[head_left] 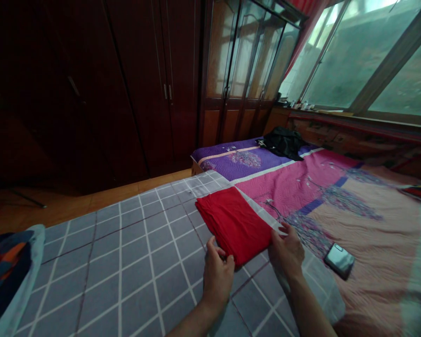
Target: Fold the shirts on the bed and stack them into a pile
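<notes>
A folded red cloth [236, 224] lies as a flat, roughly square bundle on a grey checked sheet [133, 262]. At its near left corner, my left hand [217, 274] pinches the edge between curled fingers and thumb. My right hand [288, 248] grips the near right corner, with the thumb and fingers at the cloth's edge. What kind of garment or fabric piece it is cannot be made out from the folds.
A phone [339, 260] lies on the patterned bedspread [365, 243] to the right. Black clothing [284, 142] is heaped at the bed's far end. At the lower left stands a light-rimmed container [38, 243] with dark and coloured clothes. Wooden wardrobes [154, 84] line the back.
</notes>
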The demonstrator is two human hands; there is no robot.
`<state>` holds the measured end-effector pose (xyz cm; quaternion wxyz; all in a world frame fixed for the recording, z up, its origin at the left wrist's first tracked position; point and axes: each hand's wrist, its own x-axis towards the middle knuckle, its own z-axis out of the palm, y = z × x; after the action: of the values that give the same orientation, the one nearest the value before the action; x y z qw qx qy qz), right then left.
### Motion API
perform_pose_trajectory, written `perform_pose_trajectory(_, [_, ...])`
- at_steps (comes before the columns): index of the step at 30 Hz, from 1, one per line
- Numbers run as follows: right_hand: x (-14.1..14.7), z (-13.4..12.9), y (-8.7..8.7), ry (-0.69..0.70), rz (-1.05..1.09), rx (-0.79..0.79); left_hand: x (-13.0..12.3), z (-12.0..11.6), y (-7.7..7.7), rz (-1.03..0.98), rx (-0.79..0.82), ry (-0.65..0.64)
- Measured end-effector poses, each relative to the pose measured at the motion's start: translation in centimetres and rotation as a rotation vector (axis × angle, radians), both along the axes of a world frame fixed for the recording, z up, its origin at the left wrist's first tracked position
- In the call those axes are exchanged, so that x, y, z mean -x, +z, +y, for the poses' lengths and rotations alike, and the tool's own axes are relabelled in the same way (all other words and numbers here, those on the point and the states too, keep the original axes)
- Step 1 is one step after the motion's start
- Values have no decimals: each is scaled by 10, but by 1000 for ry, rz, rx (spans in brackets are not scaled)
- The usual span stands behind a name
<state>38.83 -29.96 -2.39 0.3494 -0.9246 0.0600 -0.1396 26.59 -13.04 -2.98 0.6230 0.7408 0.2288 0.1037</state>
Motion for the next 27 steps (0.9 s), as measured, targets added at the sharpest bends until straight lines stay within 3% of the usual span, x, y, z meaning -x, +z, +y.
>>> perform_pose_trajectory(2, [5, 7, 5, 65, -95, 102, 5, 6, 4, -181, -381, -26])
perform_pose_trajectory(4, [8, 18, 7, 240, -148, 183, 7, 11, 6, -335, -675, -154])
perform_pose_trajectory(7, [2, 33, 7, 499, -117, 271, 4, 15, 5, -364, -917, -352])
perform_pose_trajectory(9, [-7, 39, 8, 577, -87, 314, 1, 17, 4, -297, -963, -403])
perform_pose_trajectory(13, [-20, 53, 13, 591, -84, 349, -3, 27, 4, -279, -973, -399])
perform_pose_trajectory(19, [-7, 95, 11, 855, -48, 314, -10, 43, -2, -255, -1005, -444])
perform_pose_trajectory(23, [-14, 104, 4, 817, -77, 332, -12, 44, -7, -216, -1020, -394])
perform_pose_trajectory(27, [-43, 98, 0, 756, -102, 435, -14, 43, -12, -163, -1029, -368])
